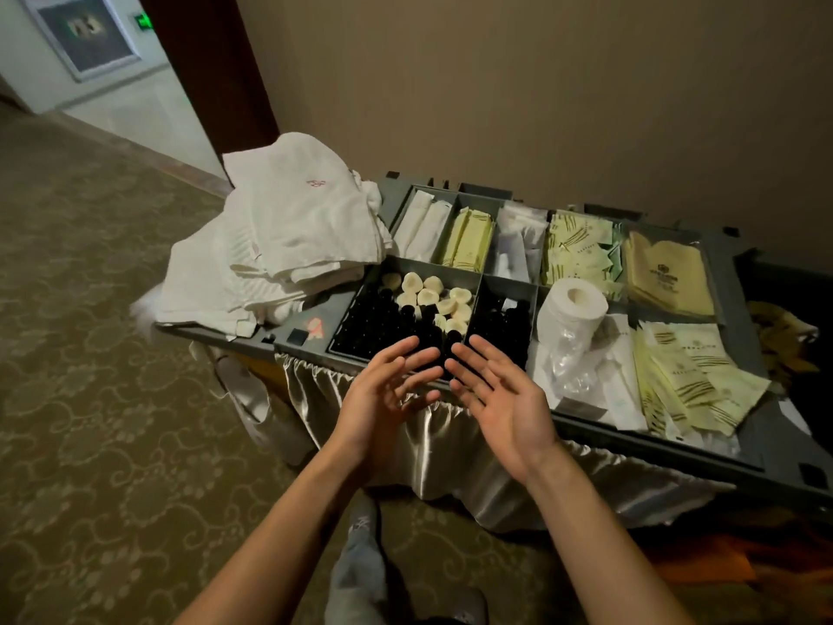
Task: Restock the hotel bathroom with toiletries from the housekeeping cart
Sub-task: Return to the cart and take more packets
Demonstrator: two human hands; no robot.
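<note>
The grey housekeeping cart tray [748, 448] stands against the wall, split into compartments. Small dark bottles with cream caps [432, 300] fill the front left compartment, and more dark bottles [502, 324] sit in the one beside it. A toilet paper roll [572, 309] lies to the right of them. Pale yellow sachets [685, 376] and tan packets [667, 275] fill the right side. My left hand [387, 394] and my right hand [500, 390] hover at the tray's front edge, palms facing each other, fingers spread, holding nothing.
A heap of white towels [279, 236] covers the cart's left end. White wrapped items [421, 227] and yellow-green packets [469, 239] sit in the back compartments. A satin skirt [432, 444] hangs below the tray. Patterned carpet [90, 376] spreads to the left, with a dark door frame [212, 74] behind.
</note>
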